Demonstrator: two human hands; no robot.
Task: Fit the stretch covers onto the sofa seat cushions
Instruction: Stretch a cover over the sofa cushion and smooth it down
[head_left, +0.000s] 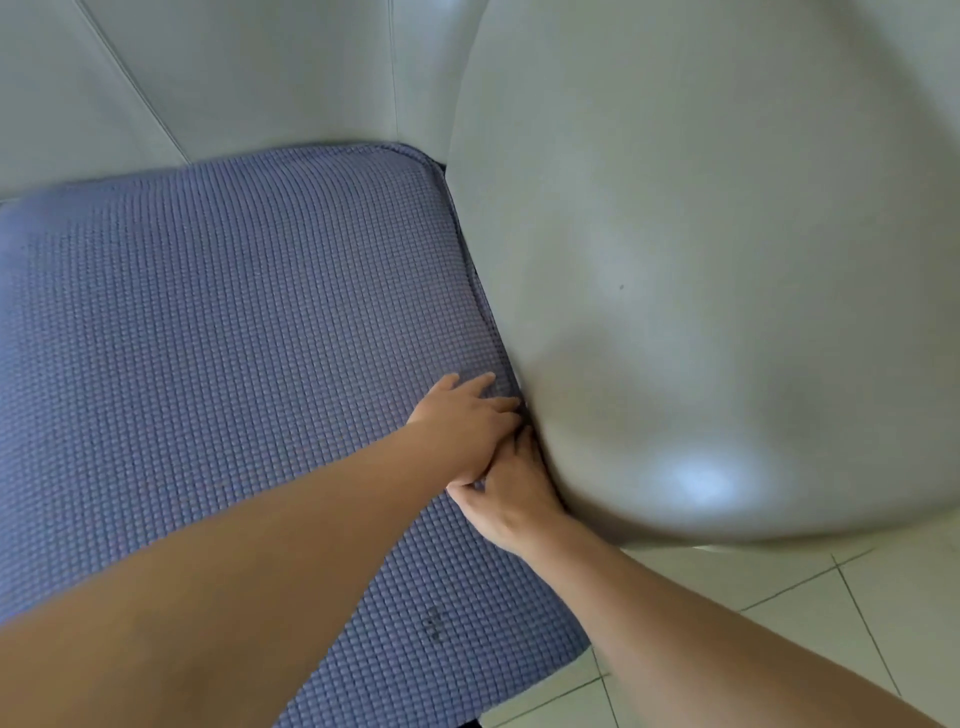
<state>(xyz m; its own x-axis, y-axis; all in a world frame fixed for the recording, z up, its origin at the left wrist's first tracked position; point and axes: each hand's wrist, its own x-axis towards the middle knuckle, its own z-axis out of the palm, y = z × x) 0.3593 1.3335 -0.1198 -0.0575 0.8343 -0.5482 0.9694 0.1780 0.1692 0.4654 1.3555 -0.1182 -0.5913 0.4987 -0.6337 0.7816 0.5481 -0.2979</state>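
A blue-violet waffle-textured stretch cover lies taut over the sofa seat cushion and fills the left and centre of the view. My left hand rests flat on the cover at its right edge, fingers spread toward the gap beside the armrest. Just below it, my right hand presses against the same edge, its fingertips tucked into the crack between cushion and armrest and partly hidden. The thumb pinches a bit of cover fabric. The two hands touch each other.
A bulging grey leather armrest rises directly right of the cushion. The grey leather backrest runs along the top. Pale tiled floor shows at the lower right, past the cushion's front corner.
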